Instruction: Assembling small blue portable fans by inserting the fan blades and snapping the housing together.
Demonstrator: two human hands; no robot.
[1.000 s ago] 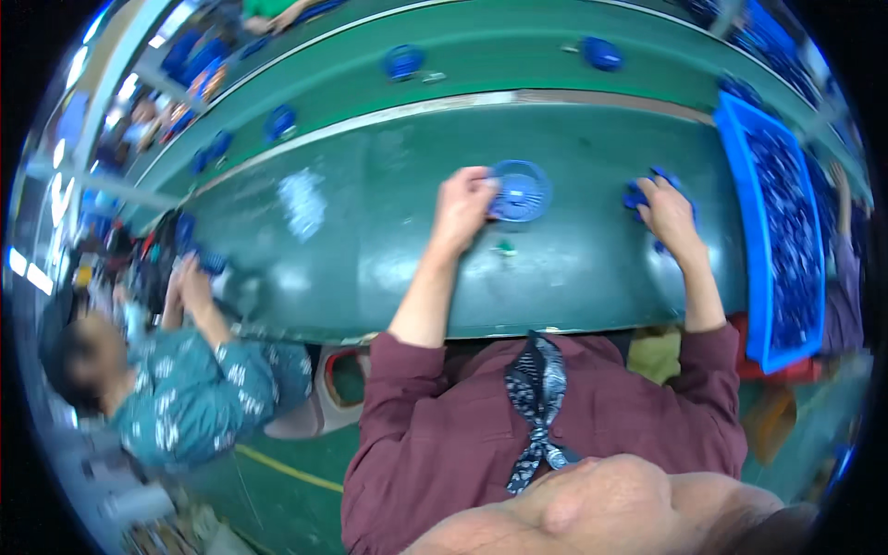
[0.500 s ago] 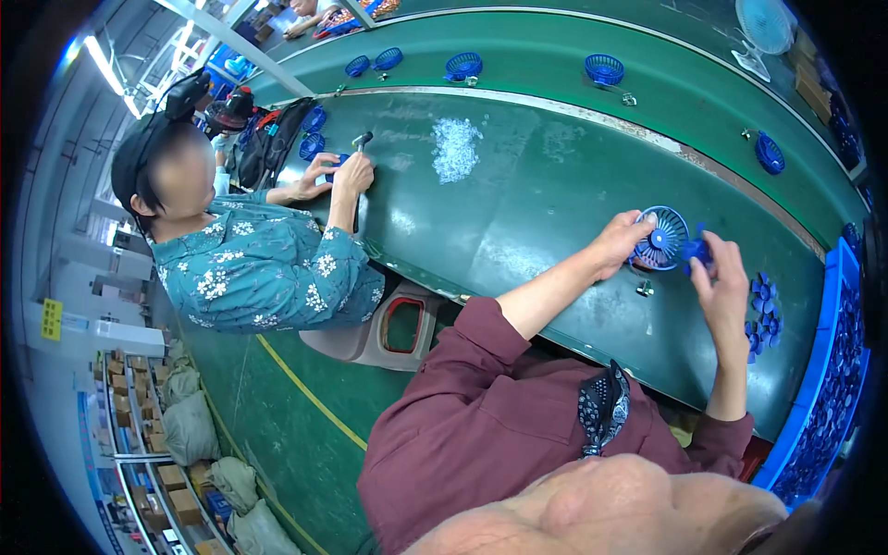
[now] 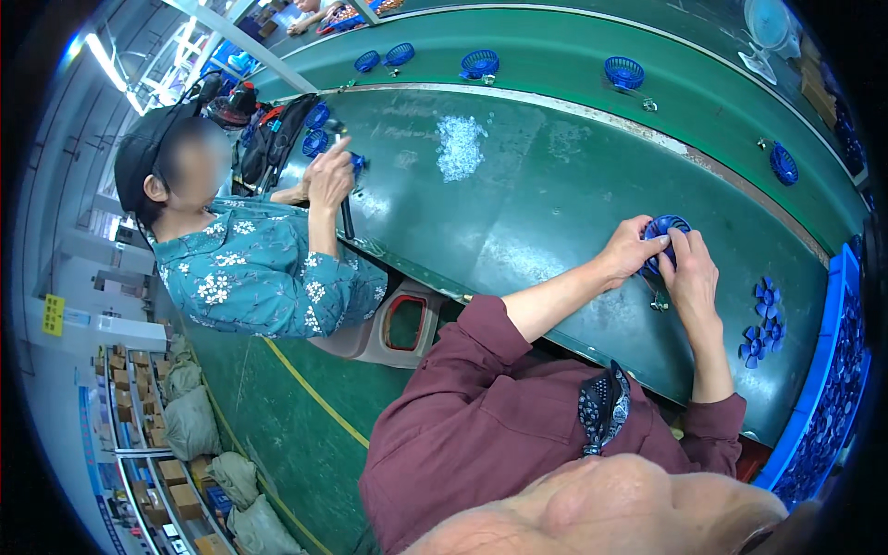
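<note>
A round blue fan housing (image 3: 668, 223) with a slatted rim is in my left hand (image 3: 631, 250), whose fingers grip its left side just above the green table. My right hand (image 3: 691, 268) is closed at the front of the housing, its fingertips pressed in over the middle. The blue fan blade it carried is mostly hidden under those fingers. A small metal piece (image 3: 658, 303) hangs or lies just below the housing. To the right of my right hand, several loose blue fan blades (image 3: 763, 328) lie on the green table (image 3: 555, 222).
A blue crate (image 3: 837, 277) full of blades stands along the right edge. Beyond the table runs a green conveyor belt (image 3: 546, 69) carrying several blue housings (image 3: 624, 72). A pile of small clear pieces (image 3: 459, 148) lies mid-table. At left a co-worker (image 3: 268, 250) handles a hammer (image 3: 347, 217).
My right hand has moved left with the fan blade and met the housing. The housing has tilted in my left hand. Belt housings have shifted slightly right. The co-worker's hammer has swung down.
</note>
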